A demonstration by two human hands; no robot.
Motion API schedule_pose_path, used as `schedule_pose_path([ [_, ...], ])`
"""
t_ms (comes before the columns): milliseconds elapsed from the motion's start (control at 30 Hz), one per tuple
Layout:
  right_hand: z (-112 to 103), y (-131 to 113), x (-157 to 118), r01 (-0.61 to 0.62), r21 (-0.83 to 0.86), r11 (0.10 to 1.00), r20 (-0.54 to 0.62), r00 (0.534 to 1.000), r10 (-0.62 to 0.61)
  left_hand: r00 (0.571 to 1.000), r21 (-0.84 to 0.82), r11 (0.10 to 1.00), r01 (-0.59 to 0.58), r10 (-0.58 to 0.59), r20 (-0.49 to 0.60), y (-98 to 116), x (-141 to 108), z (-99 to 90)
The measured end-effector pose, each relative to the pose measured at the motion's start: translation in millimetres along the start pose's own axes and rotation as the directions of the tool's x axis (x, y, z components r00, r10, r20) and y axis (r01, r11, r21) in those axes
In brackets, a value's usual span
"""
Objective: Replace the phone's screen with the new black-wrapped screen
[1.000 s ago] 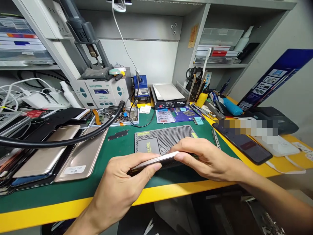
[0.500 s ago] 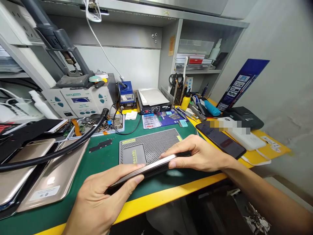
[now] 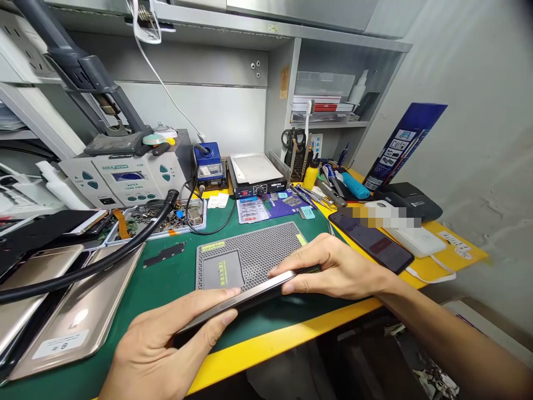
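Note:
A thin, flat device [image 3: 254,293] with a silvery edge is held edge-on between both hands, tilted up toward the right. My left hand [image 3: 179,333] pinches its left end, thumb on the near side and fingers on the far side. At the right end my right hand [image 3: 325,269] grips it between thumb and fingers. The faces of the device are mostly hidden. Just behind it a grey perforated mat [image 3: 262,250] lies on the green work surface [image 3: 158,294].
Gold tablet-like panels [image 3: 95,300] lie at the left under a black hose [image 3: 108,255]. A rework station [image 3: 129,178], parts tray [image 3: 195,214] and heating plate [image 3: 258,172] stand behind. A black phone [image 3: 370,239] and white power bank [image 3: 408,233] lie right.
The camera view has shifted slightly, so the bench items appear a little further left. Both hands keep their grip on the device, with a little more of its edge showing.

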State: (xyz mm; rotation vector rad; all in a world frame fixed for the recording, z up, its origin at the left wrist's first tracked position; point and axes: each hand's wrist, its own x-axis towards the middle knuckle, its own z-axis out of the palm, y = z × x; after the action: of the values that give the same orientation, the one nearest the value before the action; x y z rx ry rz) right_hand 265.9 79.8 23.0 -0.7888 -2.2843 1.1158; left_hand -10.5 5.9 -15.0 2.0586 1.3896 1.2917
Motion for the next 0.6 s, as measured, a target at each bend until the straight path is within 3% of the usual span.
schedule_pose_path([
  [467,0.1,1.2,1.7,-0.047,0.094,0.994,0.010,0.999,0.046,0.998,0.002,0.998,-0.057,0.057,0.016,1.5,3.3,4.2],
  [600,-4.4,2.4,1.4,-0.058,0.131,0.990,0.073,0.996,0.049,0.997,0.033,0.996,-0.080,0.080,0.009,0.6,2.1,4.3],
])
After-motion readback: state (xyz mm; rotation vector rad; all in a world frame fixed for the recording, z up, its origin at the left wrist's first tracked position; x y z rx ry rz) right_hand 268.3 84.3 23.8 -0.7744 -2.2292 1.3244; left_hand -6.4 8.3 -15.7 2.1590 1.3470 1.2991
